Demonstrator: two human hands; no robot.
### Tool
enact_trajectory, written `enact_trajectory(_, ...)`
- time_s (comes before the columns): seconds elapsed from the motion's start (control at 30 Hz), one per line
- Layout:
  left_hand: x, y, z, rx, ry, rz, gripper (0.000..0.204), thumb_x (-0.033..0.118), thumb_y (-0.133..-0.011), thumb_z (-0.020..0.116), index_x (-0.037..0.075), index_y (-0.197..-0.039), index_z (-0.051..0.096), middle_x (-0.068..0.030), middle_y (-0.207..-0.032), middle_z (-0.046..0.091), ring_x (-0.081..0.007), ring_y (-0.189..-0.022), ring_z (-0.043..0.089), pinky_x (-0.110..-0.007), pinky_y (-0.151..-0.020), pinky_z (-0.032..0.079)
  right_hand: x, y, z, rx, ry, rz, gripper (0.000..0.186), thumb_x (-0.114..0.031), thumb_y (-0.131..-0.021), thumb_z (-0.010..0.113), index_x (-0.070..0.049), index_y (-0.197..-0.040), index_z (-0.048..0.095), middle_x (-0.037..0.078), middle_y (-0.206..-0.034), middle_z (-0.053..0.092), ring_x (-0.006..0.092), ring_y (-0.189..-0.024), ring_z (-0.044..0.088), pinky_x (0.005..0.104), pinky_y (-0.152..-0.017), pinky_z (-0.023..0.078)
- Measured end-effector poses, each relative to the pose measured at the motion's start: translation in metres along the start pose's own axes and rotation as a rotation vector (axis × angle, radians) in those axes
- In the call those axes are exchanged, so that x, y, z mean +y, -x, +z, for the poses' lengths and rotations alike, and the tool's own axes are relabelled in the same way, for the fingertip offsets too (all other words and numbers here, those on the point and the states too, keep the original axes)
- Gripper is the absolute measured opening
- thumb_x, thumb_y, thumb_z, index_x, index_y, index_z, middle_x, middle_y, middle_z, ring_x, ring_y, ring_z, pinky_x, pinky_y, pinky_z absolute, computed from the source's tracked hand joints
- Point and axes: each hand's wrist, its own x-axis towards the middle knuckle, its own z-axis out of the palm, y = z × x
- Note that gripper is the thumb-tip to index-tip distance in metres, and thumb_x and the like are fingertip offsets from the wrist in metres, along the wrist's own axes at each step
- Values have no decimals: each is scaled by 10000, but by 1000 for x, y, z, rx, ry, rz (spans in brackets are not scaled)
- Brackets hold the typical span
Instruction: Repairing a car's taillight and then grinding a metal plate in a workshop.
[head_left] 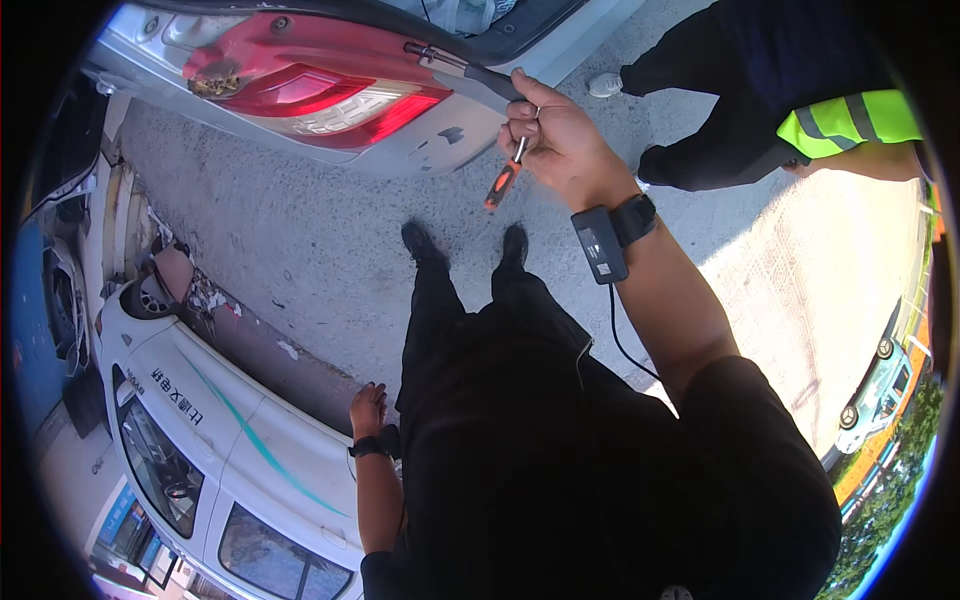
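Observation:
My right hand [560,140] is closed around two tools beside the car's tail light [325,103]. One is a socket driver [450,58] with a dark handle and a metal shaft; its tip reaches over the red panel above the lamp. A screwdriver [503,186] with an orange and black handle hangs below the fingers, its shaft passing into the grip. Whether the driver's tip touches the body cannot be made out. My left hand [368,408] hangs low at my side, fingers loosely bent and apart, with nothing seen in it.
A white car [230,410] stands at the left, near debris [205,295] along a kerb. At the upper right is another person in dark clothes with a yellow reflective sleeve [850,122]. A cable [630,350] runs from my right wrist device. A light green car [880,395] is far right.

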Motion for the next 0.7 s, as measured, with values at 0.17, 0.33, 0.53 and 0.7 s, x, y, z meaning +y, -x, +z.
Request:
enact_trajectory(0.17,-58,-32,-60,-189,-871,338,347,313,-1001,533,53,-1216,616,-49,-1053,716,-168,-799,633,-331,-663,479,16,4,-5,-108,110,-104,203,-273,-987,663,-125,-909,548,-72,-651,452,46,-527,397,285,-704,479)
enact_trajectory(0.33,31,0,-21,-225,-297,340,408,308,-973,630,52,-1289,608,-85,-1102,710,-214,-915,639,-396,-790,500,35,86,-44,-69,389,-535,301,-249,-949,692,-33,-1153,643,-69,-698,465,43,-605,427,262,-688,446)
enact_trajectory(0.53,140,91,-48,-736,-354,920,697,525,-994,556,36,-1474,426,-129,-1414,550,-246,-1231,542,-382,-1021,414,224,167,33,-382,769,-189,435,-250,-959,673,-40,-1332,594,-6,-934,615,77,-783,574,254,-733,497)
enact_trajectory(0.7,141,115,-75,-943,212,950,675,554,-1003,509,42,-1437,436,-154,-1374,556,-261,-1227,547,-435,-1037,436,359,170,113,-755,1096,-289,494,-281,-944,688,-66,-1369,557,68,-1159,636,174,-994,604,332,-854,499)
